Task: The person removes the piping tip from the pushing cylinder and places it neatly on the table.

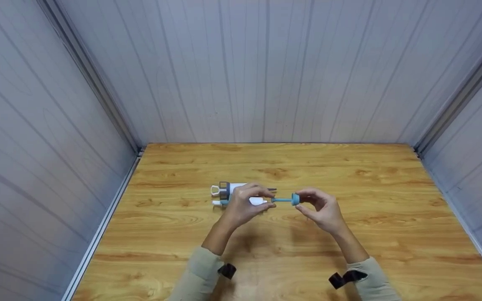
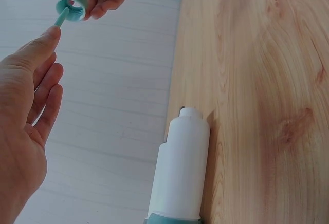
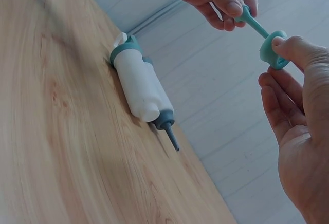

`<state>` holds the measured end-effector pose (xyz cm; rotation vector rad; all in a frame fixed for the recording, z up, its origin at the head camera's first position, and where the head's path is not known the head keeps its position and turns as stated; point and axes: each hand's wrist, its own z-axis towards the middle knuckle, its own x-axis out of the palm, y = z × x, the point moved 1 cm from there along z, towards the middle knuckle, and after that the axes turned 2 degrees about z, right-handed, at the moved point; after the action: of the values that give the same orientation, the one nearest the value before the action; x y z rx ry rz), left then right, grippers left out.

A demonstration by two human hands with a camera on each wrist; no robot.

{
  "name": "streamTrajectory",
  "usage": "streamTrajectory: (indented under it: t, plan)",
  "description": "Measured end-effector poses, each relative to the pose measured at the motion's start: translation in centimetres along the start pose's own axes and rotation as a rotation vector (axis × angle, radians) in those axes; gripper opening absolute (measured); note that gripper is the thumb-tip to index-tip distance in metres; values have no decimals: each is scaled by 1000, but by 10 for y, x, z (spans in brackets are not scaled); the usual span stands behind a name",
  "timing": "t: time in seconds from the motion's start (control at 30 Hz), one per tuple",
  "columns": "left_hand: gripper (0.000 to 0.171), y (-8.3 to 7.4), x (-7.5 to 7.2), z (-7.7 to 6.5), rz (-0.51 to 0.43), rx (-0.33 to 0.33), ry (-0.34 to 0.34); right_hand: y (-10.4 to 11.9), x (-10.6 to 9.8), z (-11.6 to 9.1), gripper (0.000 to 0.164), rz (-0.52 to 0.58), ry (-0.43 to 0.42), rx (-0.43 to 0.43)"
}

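Note:
Above the table, both hands hold one teal piece, a short ring-shaped cap (image 1: 295,199) with a long thin stem. My left hand (image 1: 241,207) pinches the far end of the stem between thumb and fingertips. On the other side my right hand (image 1: 322,211) grips the cap's rim with thumb and fingers. The left wrist view shows the cap's hollow inside. Below and behind the left hand lie two white bottles on their sides: one (image 3: 136,88) has a teal collar, the other a grey nozzle (image 3: 169,131). The left hand partly hides both in the head view.
A wood-grain table (image 1: 375,234) spreads under the hands. Pale panel walls (image 1: 245,71) stand at its back and on both sides, with metal rails (image 1: 98,242) along the left. Each sleeve carries a black strap-on mount (image 1: 226,271).

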<state>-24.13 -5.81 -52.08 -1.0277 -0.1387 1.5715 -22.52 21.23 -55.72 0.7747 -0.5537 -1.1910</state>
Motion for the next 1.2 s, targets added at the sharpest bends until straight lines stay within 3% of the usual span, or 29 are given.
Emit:
streamTrajectory:
  t: [0.57,0.93,1.2]
  plan:
    - [18,-4,14,13,14,17,-35,6,-29,-5,38,-63,-19,-12]
    - [18,-10,27,28,-12,-38,27,17,-60,-9,38,-81,-65,-46]
    - [20,-11,31,38,-34,-56,15,24,-81,-9,37,-125,-81,-45]
